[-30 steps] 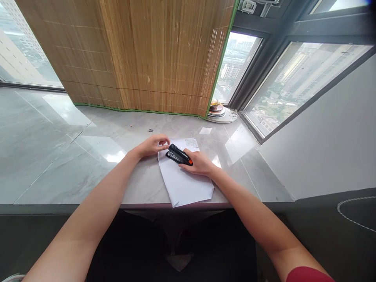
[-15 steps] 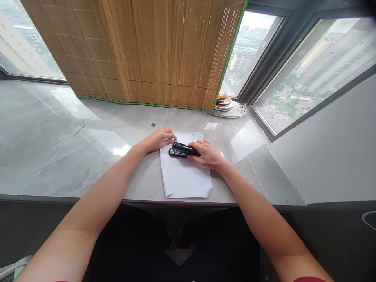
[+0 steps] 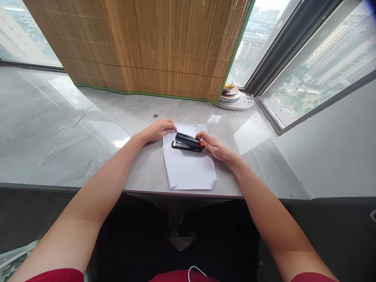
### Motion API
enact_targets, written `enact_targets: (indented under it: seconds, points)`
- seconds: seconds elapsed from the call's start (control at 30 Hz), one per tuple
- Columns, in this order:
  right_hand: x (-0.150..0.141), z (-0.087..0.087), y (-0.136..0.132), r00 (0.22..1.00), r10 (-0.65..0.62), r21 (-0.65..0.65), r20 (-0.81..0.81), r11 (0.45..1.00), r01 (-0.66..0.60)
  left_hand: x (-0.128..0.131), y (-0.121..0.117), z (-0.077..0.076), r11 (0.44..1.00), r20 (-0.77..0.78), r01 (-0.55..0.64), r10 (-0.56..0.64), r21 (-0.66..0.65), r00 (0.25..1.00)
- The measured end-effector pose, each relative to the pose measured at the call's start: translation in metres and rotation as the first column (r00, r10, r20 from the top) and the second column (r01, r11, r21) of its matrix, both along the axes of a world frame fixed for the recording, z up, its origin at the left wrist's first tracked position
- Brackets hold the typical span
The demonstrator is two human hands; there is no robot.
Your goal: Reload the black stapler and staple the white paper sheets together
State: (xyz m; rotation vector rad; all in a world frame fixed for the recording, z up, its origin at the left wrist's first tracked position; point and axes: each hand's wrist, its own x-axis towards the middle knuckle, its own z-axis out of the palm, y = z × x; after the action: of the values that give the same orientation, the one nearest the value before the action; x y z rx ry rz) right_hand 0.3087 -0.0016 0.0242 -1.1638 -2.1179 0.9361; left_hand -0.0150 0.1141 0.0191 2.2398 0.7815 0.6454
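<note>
A black stapler (image 3: 188,142) with an orange part at its rear lies on a stack of white paper (image 3: 192,168), its jaws parted toward the left. My right hand (image 3: 216,145) is at the stapler's rear end, fingers bent around the far side beside the orange part; the thumb is mostly hidden. At the paper's upper left corner, my left hand (image 3: 161,130) has its fingers curled together on the edge. The paper's lower corners are creased, and small print (image 3: 200,128) shows near its top right.
Two small dark strips, perhaps staples (image 3: 155,116), lie beyond my left hand on the grey tiled counter (image 3: 73,156). A bamboo blind (image 3: 147,47) hangs at the back. Stacked plates (image 3: 235,100) stand in the window corner. A white cord (image 3: 196,268) crosses my lap.
My right hand has drawn back to the stapler's rear, exposing more of it and the orange part. My left hand stays at the paper's corner. The camera view has shifted.
</note>
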Motion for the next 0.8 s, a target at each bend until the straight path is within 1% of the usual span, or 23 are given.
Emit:
enact_targets:
  seconds: [0.1, 0.17, 0.3, 0.43, 0.47, 0.6, 0.67, 0.7, 0.73, 0.77, 0.8]
  points:
    - [-0.002, 0.001, -0.003, 0.999, 0.004, 0.016, 0.033, 1.0, -0.005, 0.0, 0.003, -0.003, 0.998, 0.042, -0.038, 0.041, -0.059, 0.998]
    - [-0.003, 0.001, -0.004, 0.999, 0.008, 0.03, 0.041, 0.999, -0.009, 0.0, 0.005, -0.004, 0.996, 0.053, -0.045, 0.049, -0.075, 0.997]
    - [-0.002, 0.003, -0.004, 0.999, 0.012, 0.042, 0.049, 0.999, -0.014, -0.001, 0.008, -0.009, 0.999, 0.024, -0.034, 0.035, -0.026, 0.999]
    - [-0.009, 0.003, -0.001, 0.997, -0.082, 0.118, -0.013, 0.99, 0.083, -0.002, 0.009, -0.013, 0.999, 0.036, -0.049, 0.05, -0.021, 0.998]
    - [-0.013, 0.003, -0.001, 0.996, -0.086, 0.14, -0.022, 0.986, 0.089, -0.002, 0.009, -0.013, 0.998, 0.042, -0.056, 0.058, -0.026, 0.997]
    - [-0.034, -0.001, -0.001, 0.998, -0.034, 0.187, 0.061, 0.982, 0.022, 0.001, 0.007, -0.009, 0.994, 0.071, -0.104, 0.105, -0.016, 0.992]
    - [-0.04, -0.003, -0.004, 0.997, -0.05, 0.202, 0.066, 0.979, 0.036, 0.004, 0.004, -0.004, 0.989, 0.158, -0.149, 0.151, -0.025, 0.976]
    - [-0.041, -0.003, -0.006, 0.996, -0.077, 0.226, 0.049, 0.972, 0.064, 0.006, 0.002, -0.001, 0.983, 0.235, -0.175, 0.183, -0.057, 0.955]
    - [-0.041, -0.003, -0.008, 0.993, -0.115, 0.268, 0.027, 0.958, 0.103, 0.008, 0.001, 0.003, 0.974, 0.325, -0.191, 0.222, -0.122, 0.919]
    - [-0.04, -0.002, -0.009, 0.987, -0.158, 0.33, 0.002, 0.932, 0.148, 0.009, -0.001, 0.006, 0.957, 0.409, -0.186, 0.264, -0.222, 0.873]
    - [-0.038, -0.001, -0.01, 0.98, -0.197, 0.406, -0.024, 0.894, 0.19, 0.01, -0.003, 0.008, 0.927, 0.465, -0.148, 0.306, -0.345, 0.831]
